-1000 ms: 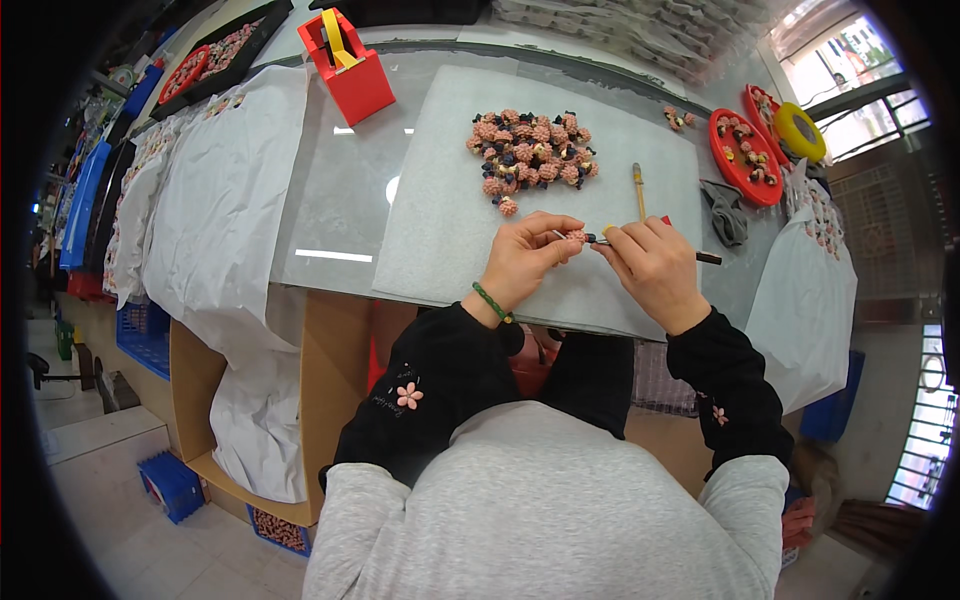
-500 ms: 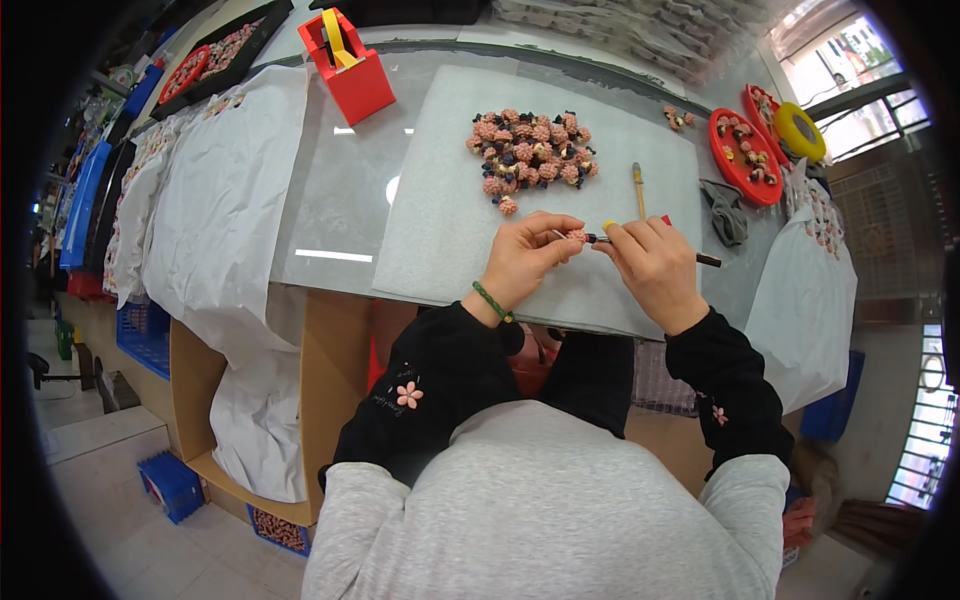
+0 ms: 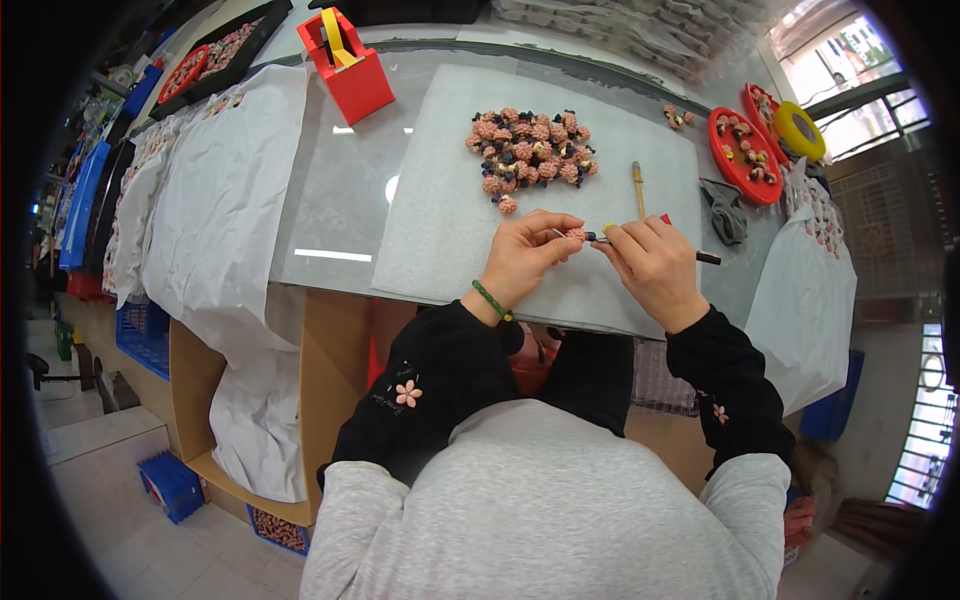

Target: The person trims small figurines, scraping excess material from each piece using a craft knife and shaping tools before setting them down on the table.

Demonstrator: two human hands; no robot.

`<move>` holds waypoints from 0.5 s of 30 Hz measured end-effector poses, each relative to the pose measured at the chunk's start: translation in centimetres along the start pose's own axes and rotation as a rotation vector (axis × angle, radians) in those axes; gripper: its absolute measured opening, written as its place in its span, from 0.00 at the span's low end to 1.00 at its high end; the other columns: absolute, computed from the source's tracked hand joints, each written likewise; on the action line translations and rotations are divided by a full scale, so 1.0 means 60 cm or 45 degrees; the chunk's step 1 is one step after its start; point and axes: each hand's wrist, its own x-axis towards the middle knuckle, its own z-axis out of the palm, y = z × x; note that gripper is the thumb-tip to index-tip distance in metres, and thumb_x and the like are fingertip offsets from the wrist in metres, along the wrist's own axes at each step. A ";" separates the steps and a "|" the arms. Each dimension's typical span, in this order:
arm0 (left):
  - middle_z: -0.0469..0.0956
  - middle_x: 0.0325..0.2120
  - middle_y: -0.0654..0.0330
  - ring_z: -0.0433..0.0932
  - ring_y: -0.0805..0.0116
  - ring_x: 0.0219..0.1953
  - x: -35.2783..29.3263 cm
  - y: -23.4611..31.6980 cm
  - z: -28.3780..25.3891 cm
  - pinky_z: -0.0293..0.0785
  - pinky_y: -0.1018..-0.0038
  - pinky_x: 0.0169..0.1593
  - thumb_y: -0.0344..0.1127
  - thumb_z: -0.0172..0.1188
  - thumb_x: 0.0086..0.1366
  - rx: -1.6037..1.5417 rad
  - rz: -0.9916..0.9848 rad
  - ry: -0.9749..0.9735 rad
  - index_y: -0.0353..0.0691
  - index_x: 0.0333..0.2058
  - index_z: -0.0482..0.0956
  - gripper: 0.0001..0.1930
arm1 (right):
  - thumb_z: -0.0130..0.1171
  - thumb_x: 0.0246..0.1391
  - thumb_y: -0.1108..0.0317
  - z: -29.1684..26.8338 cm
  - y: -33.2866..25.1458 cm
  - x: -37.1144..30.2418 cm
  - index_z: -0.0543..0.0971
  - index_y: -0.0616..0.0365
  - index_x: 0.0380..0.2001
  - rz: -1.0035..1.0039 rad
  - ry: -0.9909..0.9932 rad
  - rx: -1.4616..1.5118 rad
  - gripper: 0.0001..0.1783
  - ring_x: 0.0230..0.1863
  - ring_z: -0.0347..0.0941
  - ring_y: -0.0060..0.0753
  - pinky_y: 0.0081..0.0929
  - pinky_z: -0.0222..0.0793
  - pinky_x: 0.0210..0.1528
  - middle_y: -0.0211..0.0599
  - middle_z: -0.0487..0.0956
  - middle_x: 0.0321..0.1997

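Observation:
My left hand [image 3: 520, 262] pinches a small bumpy pink figurine [image 3: 575, 234] with a dark part on its right side. My right hand [image 3: 652, 268] grips a slim pen-like tool with a black end [image 3: 708, 258] that sticks out to the right below the palm. Its working tip meets the figurine's dark side, too small to make out clearly. Something yellow shows at my right fingertips. Just beyond both hands, a pile of similar pink and navy figurines [image 3: 530, 150] lies on a white foam sheet [image 3: 430, 220]. A thin brush-like tool [image 3: 638, 190] rests beyond my right hand.
A red tape dispenser [image 3: 358, 85] stands at the back left. Red round trays [image 3: 745, 155] holding figurines, a yellow tape roll [image 3: 800, 132] and a grey cloth [image 3: 724, 212] are at the right. White sheeting [image 3: 225, 200] drapes the left side, above a cardboard box [image 3: 335, 370].
Both hands stay in nearly the same place, still holding the figurine and the tool. The figurine and fingers have shifted only very slightly.

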 end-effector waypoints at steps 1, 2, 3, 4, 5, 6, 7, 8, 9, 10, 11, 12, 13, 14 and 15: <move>0.75 0.29 0.64 0.69 0.82 0.28 0.000 0.000 0.000 0.65 0.85 0.30 0.27 0.57 0.54 0.001 0.005 0.000 0.33 0.38 0.74 0.12 | 0.62 0.36 0.66 0.001 0.000 0.000 0.73 0.56 0.24 -0.001 0.001 0.000 0.11 0.22 0.65 0.28 0.23 0.60 0.22 0.28 0.68 0.18; 0.75 0.29 0.64 0.69 0.82 0.28 0.000 0.000 -0.001 0.65 0.85 0.30 0.27 0.57 0.54 0.001 0.006 0.000 0.33 0.38 0.74 0.12 | 0.62 0.36 0.66 0.001 -0.001 -0.001 0.73 0.57 0.24 0.011 0.014 0.000 0.11 0.22 0.65 0.28 0.23 0.60 0.22 0.28 0.68 0.18; 0.75 0.29 0.64 0.69 0.82 0.28 -0.001 0.000 -0.002 0.65 0.85 0.30 0.27 0.57 0.54 0.003 -0.018 -0.006 0.33 0.38 0.74 0.12 | 0.62 0.36 0.66 0.001 -0.002 -0.001 0.73 0.57 0.24 0.023 0.027 0.000 0.11 0.22 0.65 0.28 0.24 0.60 0.22 0.28 0.68 0.18; 0.75 0.29 0.64 0.69 0.82 0.28 -0.001 0.000 -0.003 0.65 0.85 0.30 0.27 0.57 0.54 0.003 -0.043 -0.013 0.32 0.38 0.74 0.12 | 0.62 0.36 0.66 0.001 -0.002 0.000 0.73 0.57 0.24 0.022 0.026 0.000 0.11 0.22 0.65 0.28 0.24 0.60 0.22 0.28 0.68 0.18; 0.75 0.29 0.64 0.69 0.82 0.28 -0.001 -0.001 -0.003 0.65 0.85 0.30 0.27 0.57 0.54 0.002 -0.043 -0.013 0.32 0.38 0.74 0.12 | 0.62 0.35 0.67 0.000 -0.003 0.000 0.73 0.57 0.24 0.031 0.005 0.003 0.11 0.22 0.66 0.29 0.24 0.61 0.22 0.29 0.69 0.19; 0.74 0.28 0.64 0.69 0.82 0.28 -0.001 -0.002 -0.003 0.65 0.85 0.30 0.27 0.57 0.54 0.005 -0.034 -0.013 0.32 0.38 0.74 0.12 | 0.63 0.34 0.69 -0.001 -0.004 0.001 0.74 0.57 0.25 0.039 -0.017 0.006 0.11 0.21 0.66 0.29 0.25 0.61 0.23 0.29 0.70 0.20; 0.74 0.28 0.64 0.69 0.82 0.27 -0.001 -0.002 -0.003 0.65 0.85 0.30 0.27 0.57 0.54 0.010 -0.025 -0.014 0.33 0.38 0.73 0.12 | 0.63 0.34 0.69 -0.003 -0.004 0.002 0.74 0.57 0.25 0.039 -0.016 0.005 0.11 0.21 0.66 0.29 0.25 0.61 0.23 0.29 0.70 0.20; 0.74 0.28 0.64 0.69 0.82 0.27 -0.001 -0.001 -0.002 0.65 0.85 0.30 0.27 0.57 0.54 0.010 -0.025 -0.015 0.33 0.38 0.73 0.12 | 0.63 0.34 0.69 -0.005 -0.005 0.003 0.74 0.57 0.25 0.028 -0.023 0.020 0.11 0.21 0.66 0.30 0.25 0.61 0.22 0.29 0.70 0.20; 0.74 0.28 0.65 0.69 0.82 0.27 -0.001 -0.001 -0.002 0.65 0.85 0.30 0.27 0.57 0.54 -0.005 -0.034 -0.002 0.32 0.38 0.73 0.12 | 0.63 0.34 0.68 -0.006 -0.005 0.003 0.74 0.57 0.25 0.017 -0.031 0.035 0.12 0.21 0.66 0.30 0.25 0.61 0.22 0.29 0.70 0.20; 0.74 0.28 0.65 0.69 0.82 0.27 -0.001 0.000 -0.001 0.65 0.85 0.30 0.27 0.57 0.54 -0.020 -0.042 0.011 0.32 0.38 0.73 0.12 | 0.63 0.34 0.68 -0.006 -0.005 0.003 0.74 0.57 0.25 0.017 -0.030 0.035 0.12 0.21 0.66 0.30 0.25 0.61 0.22 0.29 0.70 0.20; 0.74 0.28 0.65 0.69 0.82 0.27 0.000 0.001 0.000 0.65 0.85 0.30 0.27 0.57 0.54 -0.020 -0.042 0.011 0.32 0.38 0.73 0.12 | 0.63 0.34 0.68 -0.006 -0.005 0.002 0.73 0.57 0.25 0.016 -0.024 0.028 0.12 0.21 0.66 0.30 0.25 0.61 0.22 0.29 0.70 0.20; 0.75 0.27 0.64 0.69 0.82 0.26 0.000 0.000 0.002 0.65 0.85 0.29 0.28 0.58 0.54 -0.045 -0.037 0.038 0.33 0.38 0.74 0.12 | 0.63 0.34 0.68 -0.005 -0.005 0.002 0.73 0.57 0.25 0.015 -0.017 0.021 0.12 0.21 0.66 0.30 0.25 0.61 0.22 0.29 0.70 0.19; 0.75 0.25 0.64 0.69 0.81 0.24 0.001 0.002 0.004 0.65 0.86 0.27 0.28 0.59 0.53 -0.070 -0.032 0.065 0.33 0.37 0.74 0.12 | 0.63 0.34 0.68 -0.004 -0.005 0.001 0.73 0.57 0.25 0.014 -0.017 0.021 0.12 0.21 0.66 0.30 0.25 0.61 0.22 0.29 0.70 0.19; 0.75 0.25 0.64 0.69 0.81 0.24 0.001 0.003 0.004 0.65 0.86 0.27 0.28 0.59 0.53 -0.070 -0.032 0.066 0.33 0.37 0.74 0.12 | 0.63 0.34 0.68 -0.002 -0.006 0.001 0.73 0.57 0.25 0.025 -0.005 0.021 0.11 0.21 0.66 0.30 0.25 0.61 0.22 0.29 0.70 0.19; 0.75 0.26 0.64 0.69 0.81 0.24 0.001 0.005 0.005 0.65 0.86 0.27 0.28 0.59 0.53 -0.077 -0.053 0.078 0.33 0.37 0.74 0.12 | 0.63 0.35 0.68 -0.002 -0.006 0.000 0.73 0.57 0.25 0.036 0.006 0.020 0.11 0.21 0.65 0.29 0.25 0.61 0.22 0.29 0.70 0.19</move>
